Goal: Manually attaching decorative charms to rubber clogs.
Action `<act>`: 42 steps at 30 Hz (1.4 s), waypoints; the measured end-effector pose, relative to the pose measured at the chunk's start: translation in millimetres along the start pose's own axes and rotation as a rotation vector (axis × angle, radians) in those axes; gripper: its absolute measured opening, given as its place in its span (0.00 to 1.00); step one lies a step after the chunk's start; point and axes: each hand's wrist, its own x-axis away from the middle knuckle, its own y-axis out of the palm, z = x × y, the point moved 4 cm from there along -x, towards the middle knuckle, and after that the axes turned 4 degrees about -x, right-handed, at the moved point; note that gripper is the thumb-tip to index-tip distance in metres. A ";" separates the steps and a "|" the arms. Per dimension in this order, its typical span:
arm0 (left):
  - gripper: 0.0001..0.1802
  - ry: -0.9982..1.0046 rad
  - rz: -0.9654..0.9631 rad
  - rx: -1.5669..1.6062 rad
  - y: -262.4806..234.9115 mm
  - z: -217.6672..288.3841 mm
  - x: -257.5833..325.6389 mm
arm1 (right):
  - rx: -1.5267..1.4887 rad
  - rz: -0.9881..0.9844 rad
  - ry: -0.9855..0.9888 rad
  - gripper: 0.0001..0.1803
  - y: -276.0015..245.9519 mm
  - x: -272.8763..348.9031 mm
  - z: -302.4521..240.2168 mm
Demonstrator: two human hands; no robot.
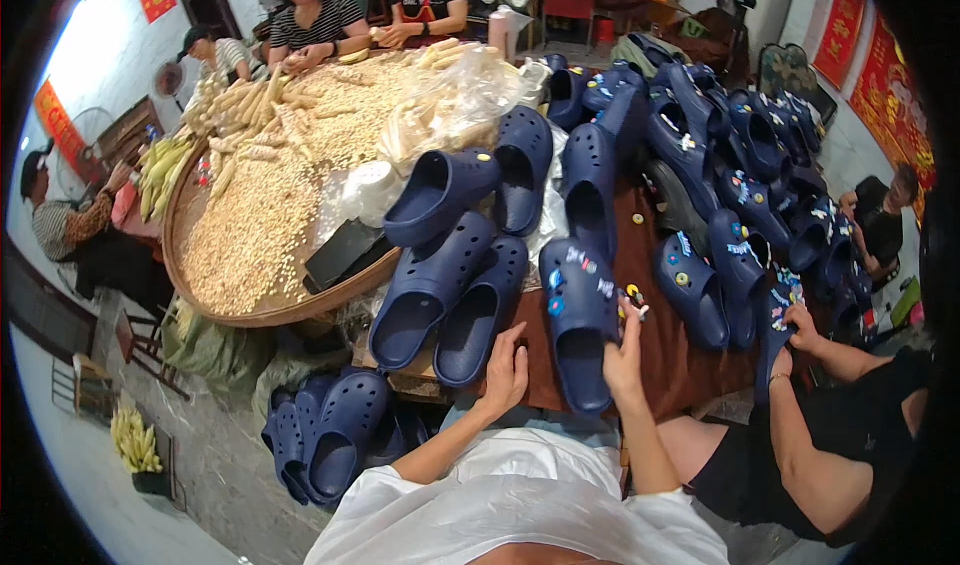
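Head view: the decorated clog [580,315], dark blue, lay right in front of me on the brown cloth [655,360], toe away, heel toward me. My right hand [624,360] was against its right side, thumb at the rim, a small charm [633,295] by the fingertips; couldn't tell whether I pinched that or gripped the clog. My left hand [506,367] was open, holding nothing visible, just beside the plain clogs [482,310]. Clog looked like moulded foam: probably light, bendy, not very slippery, hard to break; best held by the side wall or heel rim. Charm seemed fiddly, easy to drop. Surface: cloth-covered table crowded with more clogs on the right; round tray [255,318] of loose kernels [250,230] on the left, dark flat object [345,255] inside it. Room: grey floor [225,430], red hangings [843,25], co-worker in black [850,445] at my right, others across the table.
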 end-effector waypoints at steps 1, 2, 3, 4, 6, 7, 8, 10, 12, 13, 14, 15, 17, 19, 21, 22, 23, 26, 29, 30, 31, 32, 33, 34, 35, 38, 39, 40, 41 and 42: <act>0.23 -0.069 0.068 0.090 -1.5 -2.8 0.4 | -0.059 -0.013 0.067 0.45 6.2 14.2 11.8; 0.23 -0.153 0.066 0.281 0.4 -7.6 3.4 | -0.011 -0.017 0.078 0.45 12.0 26.9 20.9; 0.23 -0.155 0.084 0.275 -2.7 -5.9 4.0 | 0.035 -0.021 0.090 0.45 18.2 38.0 27.6; 0.24 -0.126 0.062 0.228 -5.6 0.1 4.4 | 0.086 -0.025 0.135 0.42 23.7 48.5 24.8; 0.25 -0.096 0.018 0.142 -7.4 10.3 6.6 | 0.056 -0.054 0.204 0.41 24.6 65.8 48.4; 0.25 -0.098 0.025 0.139 -7.8 12.0 6.7 | 0.029 -0.072 0.278 0.39 26.6 70.9 54.9; 0.26 -0.050 0.005 0.088 -7.1 15.5 7.1 | 0.054 -0.075 0.217 0.35 25.6 74.3 55.6; 0.27 -0.005 -0.032 0.043 -4.0 16.0 10.0 | 0.099 -0.127 0.287 0.34 18.0 75.8 42.3; 0.27 0.016 -0.055 0.019 -1.2 18.2 6.8 | 0.143 -0.143 0.273 0.32 8.7 74.2 42.5; 0.27 0.034 -0.073 -0.007 0.8 19.6 7.1 | 0.346 -0.150 0.118 0.28 4.4 69.8 29.9; 0.28 0.032 -0.085 -0.040 2.6 17.9 6.5 | 0.356 -0.158 0.062 0.27 3.7 65.7 28.3; 0.29 0.044 -0.088 -0.047 1.0 20.3 5.2 | 0.373 -0.164 0.015 0.26 0.3 63.3 25.7; 0.31 0.045 -0.077 -0.078 -1.6 23.6 1.4 | 0.238 -0.179 0.060 0.20 0.4 52.3 10.8; 0.32 0.054 -0.085 -0.113 -3.6 29.4 -4.9 | 0.101 -0.154 0.130 0.13 0.7 34.8 -3.6; 0.33 0.058 -0.087 -0.111 -0.2 26.6 -8.4 | 0.255 -0.107 0.089 0.10 -4.1 15.7 -7.8; 0.33 0.074 -0.100 -0.121 2.1 25.4 -10.1 | 0.356 -0.081 0.005 0.10 -7.8 4.1 -2.9; 0.33 0.086 -0.107 -0.136 2.6 24.9 -8.6 | 0.359 -0.073 0.016 0.10 -9.2 -7.2 5.3; 0.33 0.066 -0.117 -0.111 5.0 26.2 -5.5 | 0.560 -0.039 -0.214 0.12 -3.7 -39.4 20.9; 0.32 0.045 -0.149 -0.080 2.2 25.4 -3.5 | 0.781 0.036 -0.367 0.13 4.6 -54.1 34.0; 0.32 0.043 -0.153 -0.081 0.0 25.7 -2.8 | 0.843 -0.036 -0.357 0.13 6.8 -55.6 39.7; 0.32 0.035 -0.161 -0.068 -2.3 26.1 -2.2 | 0.904 -0.111 -0.349 0.13 9.5 -58.1 41.4; 0.32 0.027 -0.171 -0.055 -4.0 25.6 -1.5 | 0.881 -0.167 -0.269 0.12 8.6 -60.9 44.7; 0.32 0.024 -0.172 -0.055 -5.0 23.9 -0.6 | 0.882 -0.169 -0.267 0.12 7.6 -63.3 45.0; 0.33 0.028 -0.166 -0.049 -5.1 21.8 -0.9 | 0.886 -0.126 -0.242 0.11 4.9 -68.6 43.3; 0.33 0.030 -0.160 -0.044 -5.1 19.9 -1.1 | 0.890 -0.083 -0.216 0.11 2.5 -74.3 42.4; 0.35 0.036 -0.148 -0.021 -3.4 17.7 -2.7 | 0.861 0.071 -0.273 0.13 -14.8 -108.0 45.6; 0.35 0.034 -0.153 -0.018 -2.7 17.7 -2.4 | 0.847 0.097 -0.278 0.15 -21.5 -123.5 51.2; 0.34 0.027 -0.145 -0.009 -2.9 17.0 -2.7 | 0.848 0.097 -0.274 0.15 -26.5 -139.5 60.1; 0.34 0.022 -0.140 0.003 -2.4 16.1 -3.6 | 0.844 0.099 -0.340 0.19 -31.5 -154.4 67.6; 0.34 0.020 -0.144 0.006 -2.6 16.2 -3.9 | 0.837 0.096 -0.406 0.24 -33.8 -169.3 74.6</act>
